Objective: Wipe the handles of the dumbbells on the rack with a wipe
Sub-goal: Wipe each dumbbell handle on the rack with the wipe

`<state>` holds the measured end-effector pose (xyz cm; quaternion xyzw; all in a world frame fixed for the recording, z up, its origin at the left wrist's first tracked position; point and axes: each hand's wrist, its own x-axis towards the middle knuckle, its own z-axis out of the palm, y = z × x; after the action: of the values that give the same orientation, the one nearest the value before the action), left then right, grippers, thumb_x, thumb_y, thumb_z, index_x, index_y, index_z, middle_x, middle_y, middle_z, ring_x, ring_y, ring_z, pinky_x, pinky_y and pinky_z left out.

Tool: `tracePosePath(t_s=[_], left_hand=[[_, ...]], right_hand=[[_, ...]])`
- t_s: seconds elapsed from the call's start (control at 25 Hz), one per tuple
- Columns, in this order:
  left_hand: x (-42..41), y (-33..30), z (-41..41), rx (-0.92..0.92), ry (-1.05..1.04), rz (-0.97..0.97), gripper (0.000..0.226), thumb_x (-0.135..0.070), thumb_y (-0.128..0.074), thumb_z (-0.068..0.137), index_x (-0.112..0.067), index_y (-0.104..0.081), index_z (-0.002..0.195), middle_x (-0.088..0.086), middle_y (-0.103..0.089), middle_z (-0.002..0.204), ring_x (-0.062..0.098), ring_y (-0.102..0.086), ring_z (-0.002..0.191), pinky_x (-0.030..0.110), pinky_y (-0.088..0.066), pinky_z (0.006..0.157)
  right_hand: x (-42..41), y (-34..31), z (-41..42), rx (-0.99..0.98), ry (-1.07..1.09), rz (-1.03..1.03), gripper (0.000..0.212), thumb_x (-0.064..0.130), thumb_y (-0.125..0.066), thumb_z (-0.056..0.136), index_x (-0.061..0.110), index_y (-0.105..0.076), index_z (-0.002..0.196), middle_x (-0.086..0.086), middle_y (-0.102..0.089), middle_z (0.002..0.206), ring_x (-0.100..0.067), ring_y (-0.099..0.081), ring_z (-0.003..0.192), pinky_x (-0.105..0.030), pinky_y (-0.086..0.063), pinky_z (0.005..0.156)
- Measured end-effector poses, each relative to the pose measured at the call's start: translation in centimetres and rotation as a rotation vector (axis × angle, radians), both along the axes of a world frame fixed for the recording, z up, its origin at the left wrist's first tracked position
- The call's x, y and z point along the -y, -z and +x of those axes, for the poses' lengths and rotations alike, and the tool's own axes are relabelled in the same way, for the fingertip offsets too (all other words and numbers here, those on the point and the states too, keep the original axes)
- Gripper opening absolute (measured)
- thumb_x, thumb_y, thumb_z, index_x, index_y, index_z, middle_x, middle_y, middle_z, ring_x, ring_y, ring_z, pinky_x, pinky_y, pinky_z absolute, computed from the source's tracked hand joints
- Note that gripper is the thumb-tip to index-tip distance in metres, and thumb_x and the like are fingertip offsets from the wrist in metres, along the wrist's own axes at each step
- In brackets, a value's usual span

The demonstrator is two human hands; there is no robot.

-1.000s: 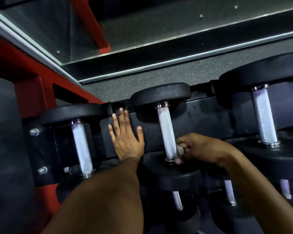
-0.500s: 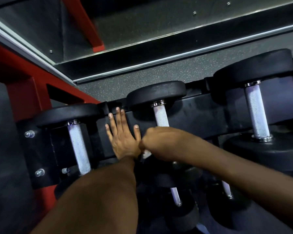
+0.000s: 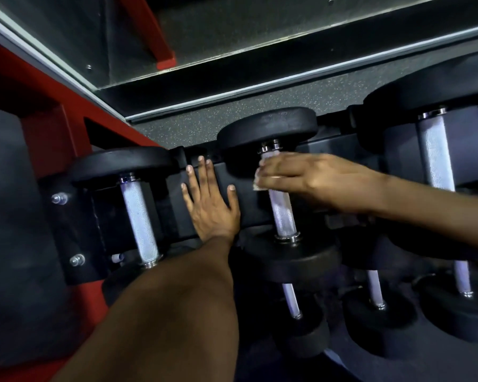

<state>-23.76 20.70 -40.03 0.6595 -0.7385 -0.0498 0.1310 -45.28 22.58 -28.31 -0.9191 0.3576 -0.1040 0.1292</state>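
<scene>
- Three dumbbells sit across the upper tier of the rack [image 3: 226, 205]: left dumbbell [image 3: 138, 216], middle dumbbell [image 3: 280, 205], right dumbbell [image 3: 436, 161].
- Left hand [image 3: 210, 208]: flat on the rack between the left and middle dumbbells, fingers straight and slightly spread, holding nothing.
- Right hand [image 3: 309, 180]: fingers curled over the upper end of the middle handle [image 3: 282, 213], pressing the wipe [image 3: 260, 184] against it.
- Wipe: mostly hidden under the fingers; a white edge shows.
- Further dumbbells lie on the tier below.

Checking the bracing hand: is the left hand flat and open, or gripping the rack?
Open. The left hand lies flat on the black rack panel, fingers straight and spread, curled round nothing.
</scene>
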Motion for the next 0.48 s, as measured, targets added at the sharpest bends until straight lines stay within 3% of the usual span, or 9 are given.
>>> tracePosePath(t_s=[0.16,0.28,0.36,0.48], left_hand=[[0.0,0.1,-0.1,0.000,-0.001,-0.004,0.067,-0.039,-0.035,0.091,-0.009,-0.027,0.151,0.004,-0.022,0.160,0.026,-0.014,0.148,0.040,-0.001,0.119],[-0.1,0.2,0.0,-0.004,0.001,-0.009,0.067,-0.038,-0.034,0.092,-0.010,-0.026,0.151,0.003,-0.021,0.160,0.025,-0.012,0.149,0.042,-0.002,0.120],[-0.1,0.2,0.0,-0.006,0.000,-0.011,0.066,-0.038,-0.033,0.092,-0.009,-0.025,0.152,0.003,-0.021,0.160,0.025,-0.011,0.149,0.043,-0.003,0.120],[-0.1,0.2,0.0,-0.006,0.002,-0.006,0.066,-0.038,-0.032,0.093,-0.009,-0.024,0.152,0.003,-0.019,0.161,0.025,-0.010,0.149,0.043,-0.004,0.120]], right_hand=[[-0.2,3.3,-2.6,-0.119,-0.413,-0.261,0.050,0.014,-0.014,0.104,0.002,-0.057,0.128,-0.012,-0.049,0.139,-0.028,-0.046,0.129,-0.041,-0.039,0.106],[1.6,3.3,-3.0,-0.071,-0.238,-0.264,0.043,0.014,-0.018,0.102,0.004,-0.038,0.139,-0.007,-0.032,0.150,-0.018,-0.027,0.139,-0.030,-0.021,0.114],[0.7,3.8,-2.2,-0.059,-0.206,-0.193,0.040,0.012,-0.026,0.100,0.000,-0.047,0.131,-0.016,-0.050,0.138,-0.024,-0.040,0.130,-0.032,-0.029,0.110],[-0.3,4.4,-0.6,-0.183,-0.495,-0.177,0.037,0.011,-0.030,0.100,0.001,-0.062,0.115,-0.015,-0.064,0.115,-0.029,-0.057,0.114,-0.040,-0.041,0.106]])
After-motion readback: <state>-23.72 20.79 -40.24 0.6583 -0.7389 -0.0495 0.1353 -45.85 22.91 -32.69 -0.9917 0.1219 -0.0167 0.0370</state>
